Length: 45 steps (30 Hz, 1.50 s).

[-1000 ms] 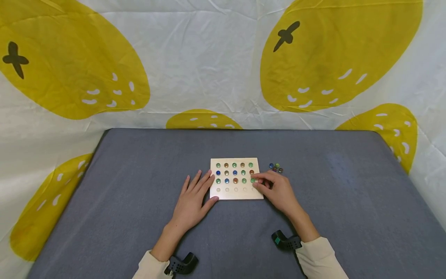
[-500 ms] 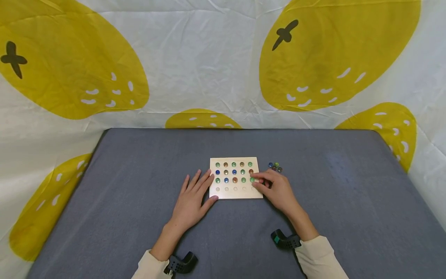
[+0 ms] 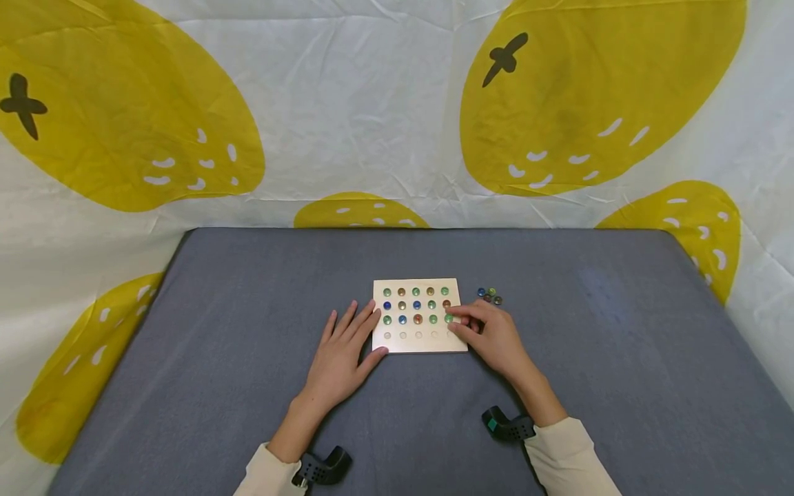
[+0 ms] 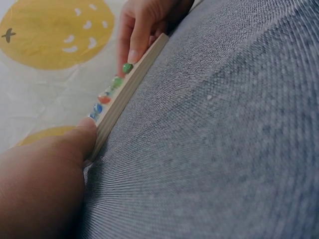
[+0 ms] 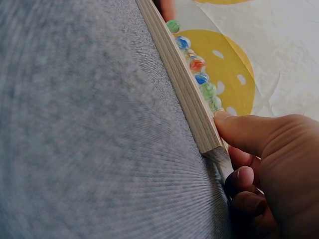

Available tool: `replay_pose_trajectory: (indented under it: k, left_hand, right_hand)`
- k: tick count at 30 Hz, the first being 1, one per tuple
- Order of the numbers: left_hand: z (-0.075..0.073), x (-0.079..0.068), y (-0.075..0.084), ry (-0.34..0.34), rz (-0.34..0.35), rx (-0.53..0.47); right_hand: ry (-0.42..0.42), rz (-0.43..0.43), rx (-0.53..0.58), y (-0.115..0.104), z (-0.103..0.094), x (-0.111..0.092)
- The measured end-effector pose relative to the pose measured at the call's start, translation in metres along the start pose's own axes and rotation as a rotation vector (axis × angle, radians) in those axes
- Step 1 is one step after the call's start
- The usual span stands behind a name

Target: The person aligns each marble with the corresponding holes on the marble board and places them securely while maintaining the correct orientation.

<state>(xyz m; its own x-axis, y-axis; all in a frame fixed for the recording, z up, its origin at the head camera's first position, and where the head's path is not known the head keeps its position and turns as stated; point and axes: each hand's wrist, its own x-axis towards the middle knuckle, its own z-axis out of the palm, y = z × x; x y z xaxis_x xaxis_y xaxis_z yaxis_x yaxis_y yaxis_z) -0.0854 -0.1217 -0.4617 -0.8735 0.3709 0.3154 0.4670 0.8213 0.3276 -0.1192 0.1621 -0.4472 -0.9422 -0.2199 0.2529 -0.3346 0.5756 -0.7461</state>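
Note:
A pale wooden board with rows of round hollows lies on the grey cloth. Glass marbles in green, blue, amber and red fill its three far rows; the visible hollows of the near row hold none. My left hand lies with fingers spread and straight, fingertips and thumb touching the board's left edge. At the right end of the third row, my right hand pinches a green marble between thumb and index finger. The left wrist view also has this green marble at the right fingertips.
Several loose marbles lie on the grey cloth just beyond the right hand. Behind the table hangs a white curtain with yellow fruit shapes. Black wrist devices sit on both wrists.
Both hands and the marbles stay in place; only the head view has shifted very slightly.

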Motion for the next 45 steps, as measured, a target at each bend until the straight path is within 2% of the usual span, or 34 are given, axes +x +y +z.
replay_pose_trajectory:
  k: [9,18,26,30,35,45]
  left_hand:
    - [0.003,-0.001,-0.001,0.015,0.010,0.001]
    - [0.003,-0.001,-0.002,0.024,0.016,0.001]
    - [0.003,-0.001,-0.002,0.001,0.003,0.003]
    - [0.003,-0.002,-0.001,0.015,0.012,0.001]
    - [0.003,-0.003,-0.002,0.027,0.017,-0.002]
    - [0.002,-0.001,-0.002,0.006,0.004,-0.013]
  right_hand:
    - [0.048,-0.005,0.030,-0.003,-0.007,-0.002]
    - [0.145,0.018,0.024,0.003,-0.026,-0.001]
    - [0.244,0.108,0.009,0.019,-0.056,-0.004]
    - [0.253,0.151,-0.002,0.026,-0.064,-0.007]
    - [0.244,0.139,-0.017,0.032,-0.062,-0.008]
    - [0.248,0.116,-0.020,0.047,-0.050,-0.008]
